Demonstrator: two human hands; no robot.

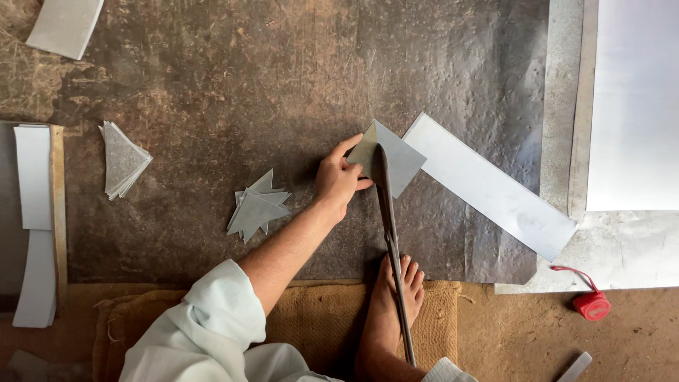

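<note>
The left hand [339,177] grips one square sheet [389,159] set in the shears [389,233] on the floor [212,71]. The right hand is out of view. Two piles of triangles [256,206] lie left of it, one strip [488,185] right.

The left hand [338,178] holds a square metal piece [389,157] in long shears [390,233].

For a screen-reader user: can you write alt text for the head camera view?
Seen from above, a person's left hand holds a square grey metal sheet piece at the blades of long shears, whose handle runs over a bare foot. Cut triangles lie to the left, a long metal strip and red tape measure to the right.
</note>
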